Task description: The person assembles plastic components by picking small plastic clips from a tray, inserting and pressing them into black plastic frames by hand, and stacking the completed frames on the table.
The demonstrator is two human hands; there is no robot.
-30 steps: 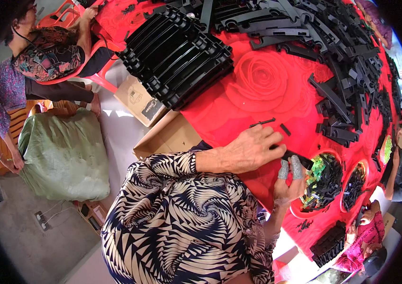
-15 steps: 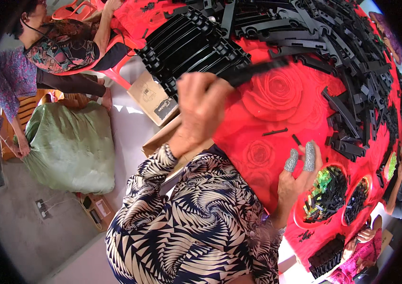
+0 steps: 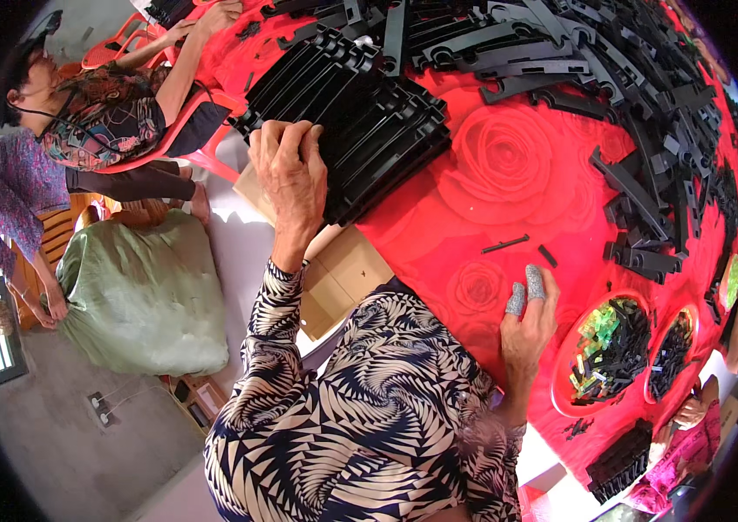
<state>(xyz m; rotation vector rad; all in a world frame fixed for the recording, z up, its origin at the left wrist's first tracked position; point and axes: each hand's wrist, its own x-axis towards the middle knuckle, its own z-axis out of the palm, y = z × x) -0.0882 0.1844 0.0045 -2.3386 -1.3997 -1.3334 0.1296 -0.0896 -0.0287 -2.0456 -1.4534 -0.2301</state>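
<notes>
My left hand (image 3: 289, 178) has its fingers curled and gripping a long black plastic strip at the near edge of a stack of like strips (image 3: 360, 122). The stack lies in neat rows on the red table; the hand hides part of the strip. My right hand (image 3: 527, 326) is open above the red rose-print cloth (image 3: 508, 157), its fingers apart and nothing in it. Silvery wraps cover two of its fingers. Just beyond its fingertips lie a thin black rod (image 3: 505, 244) and a short black piece (image 3: 547, 255).
Loose black strips (image 3: 638, 165) pile up along the far and right side. Red-rimmed bowls (image 3: 557, 391) hold small black and green parts. A cardboard box (image 3: 343, 274) stands below the table edge. People (image 3: 99, 122) are at the left, beside a green sack (image 3: 138, 291).
My left hand has swung left with the black strip, from over the cloth to the stack's near edge. My right hand has shifted slightly left.
</notes>
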